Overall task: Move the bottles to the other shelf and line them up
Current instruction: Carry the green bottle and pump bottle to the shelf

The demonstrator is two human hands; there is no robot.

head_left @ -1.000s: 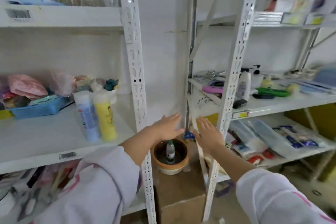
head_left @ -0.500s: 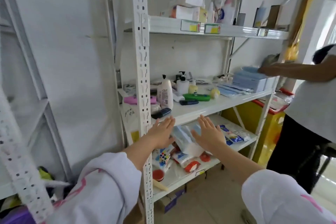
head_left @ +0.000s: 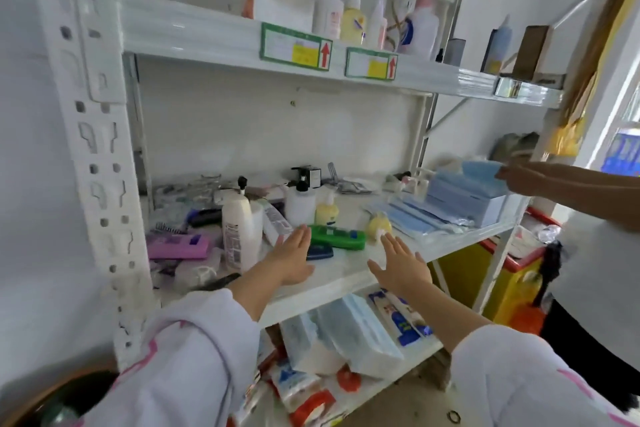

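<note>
The fingers of the left hand and right hand are held out flat and nothing is gripped; the tall white bottle is stood upright just left of the left hand, on the middle shelf; the left hand is seen to be nearer.
</note>
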